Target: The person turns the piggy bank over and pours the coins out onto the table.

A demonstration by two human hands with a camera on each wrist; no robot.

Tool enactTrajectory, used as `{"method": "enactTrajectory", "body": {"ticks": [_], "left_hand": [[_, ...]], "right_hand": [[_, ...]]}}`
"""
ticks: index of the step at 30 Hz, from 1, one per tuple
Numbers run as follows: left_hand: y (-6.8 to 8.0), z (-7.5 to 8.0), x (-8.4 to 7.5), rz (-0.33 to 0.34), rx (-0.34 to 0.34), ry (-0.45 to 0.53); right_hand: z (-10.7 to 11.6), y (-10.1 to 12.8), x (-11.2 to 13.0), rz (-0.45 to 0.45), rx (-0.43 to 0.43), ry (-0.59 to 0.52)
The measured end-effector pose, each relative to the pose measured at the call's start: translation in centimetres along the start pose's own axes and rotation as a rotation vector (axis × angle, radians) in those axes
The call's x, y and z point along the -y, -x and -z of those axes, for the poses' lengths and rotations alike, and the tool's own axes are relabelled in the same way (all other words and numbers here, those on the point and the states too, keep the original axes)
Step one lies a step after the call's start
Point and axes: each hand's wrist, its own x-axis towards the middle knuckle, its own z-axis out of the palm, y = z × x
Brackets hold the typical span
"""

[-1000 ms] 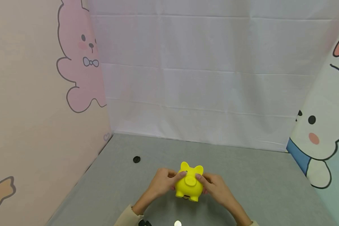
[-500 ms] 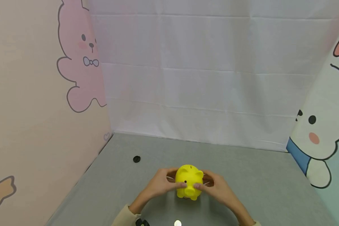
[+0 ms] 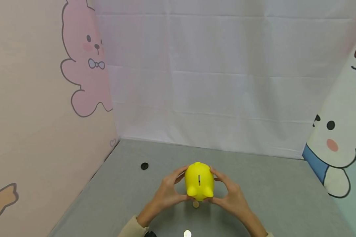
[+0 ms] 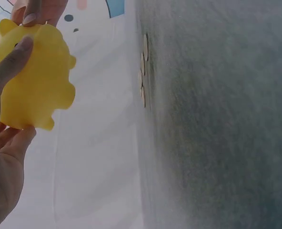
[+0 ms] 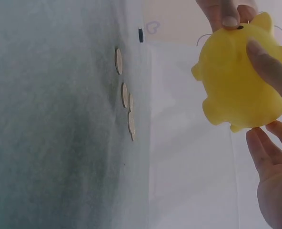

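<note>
Both hands are on the yellow piggy bank (image 3: 192, 177), left hand (image 3: 169, 192) gripping one side and right hand (image 3: 232, 194) the other, thumbs on the face side and fingers round toward the rump. My guess is the matched grip keeps it level. It's up off the gray desk (image 3: 255, 184), around the middle near side, with the slot (image 3: 199, 180) on top and the snout toward the person. Feet point down, so whatever's on the belly is hidden; can't tell if there's a hole.

Below it, not touching, are some loose coins (image 5: 118, 61). The head view gives only one, just past the pig's near edge, because the body blocks the rest. The wrist views catch them edge-on and overlapping, at least four, but don't trust my count.

Far left lies a small black disc (image 3: 144, 166), well apart. Could be the pig's plug, parked out of the way, I'd guess. At the bottom edge there's a glaring round spot (image 3: 187, 233), cut off and too blown out to identify, plus some dark bit (image 3: 150, 234) by the left sleeve (image 3: 133, 227), also cropped.
</note>
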Motion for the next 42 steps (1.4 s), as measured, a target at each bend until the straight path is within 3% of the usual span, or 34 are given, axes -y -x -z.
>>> {"method": "enactTrajectory", "body": {"ticks": [7,13,16,19,23,27,36,42], "left_hand": [[0.0,-0.3,0.1,0.018,-0.003,-0.006],[-0.1,-0.1,0.1,0.054,0.034,0.009],[-0.3,0.1,-0.1,0.114,0.07,0.031],[-0.4,0.2,-0.2,0.218,0.113,0.055],[-0.7,0.0,-0.4,0.366,0.156,0.05],[-0.9,-0.6,-0.3,0.486,0.151,0.06],[-1.2,-1.2,-0.4,0.635,0.148,0.151],[-1.2,-1.2,-0.3,0.652,0.16,0.177]], "right_hand": [[-0.2,0.0,-0.3,0.039,-0.018,-0.025],[0.0,0.0,-0.3,-0.019,0.022,-0.019],[0.2,0.0,-0.2,-0.098,0.055,-0.045],[0.2,-0.2,0.1,-0.213,0.098,-0.078],[0.0,-0.7,0.8,-0.456,0.165,-0.111],[-0.1,-1.2,1.3,-0.672,0.22,-0.115],[0.0,-1.9,1.6,-0.817,0.291,-0.124],[0.1,-1.8,1.4,-0.817,0.323,-0.15]]}}
